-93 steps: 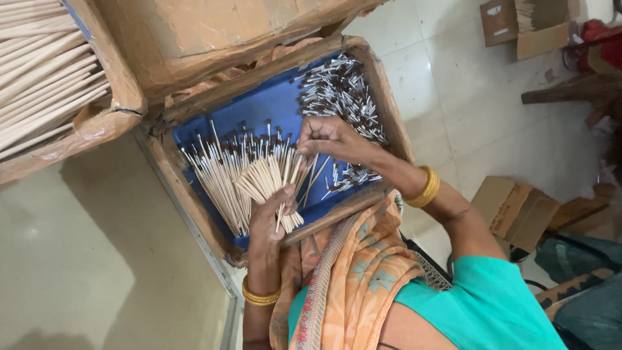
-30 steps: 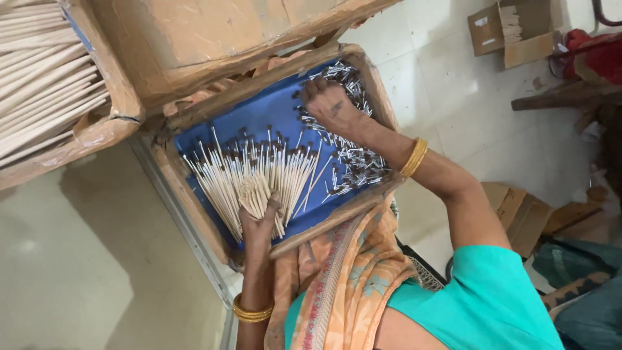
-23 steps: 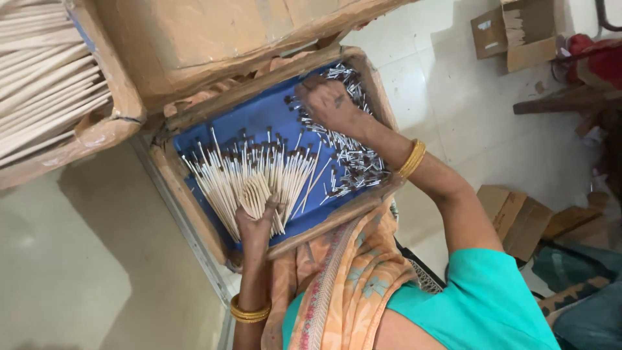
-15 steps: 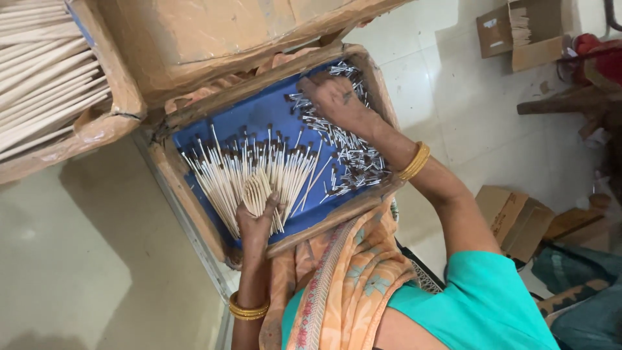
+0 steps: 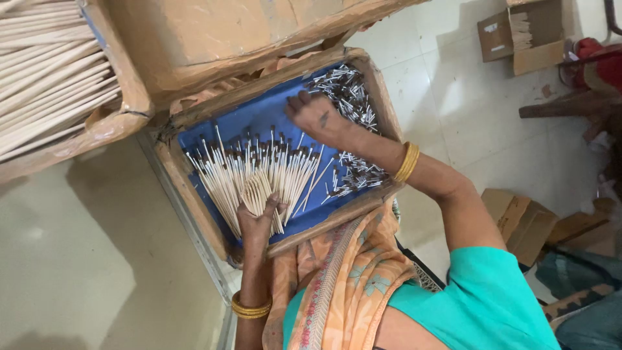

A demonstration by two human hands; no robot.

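The left hand point(image 5: 259, 217) has its fingers clamped on a fan of thin pale sticks point(image 5: 259, 175) with dark tips, resting in the blue-lined cardboard tray point(image 5: 194, 214). They look light, stiff and snappable, best pinched near the bare ends. The right hand point(image 5: 317, 116) reaches the loose metal pieces point(image 5: 346, 97); its fingers seem curled, though I cannot tell whether they grip anything.

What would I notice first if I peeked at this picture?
Probably the big fan of pale thin sticks with dark tips, spread across the blue-lined wooden tray in the middle. The left hand grips the sticks at their lower ends, while the right hand reaches toward a heap of small dark-and-silver pieces at the tray's right end. A box of long plain sticks sits at the top left.
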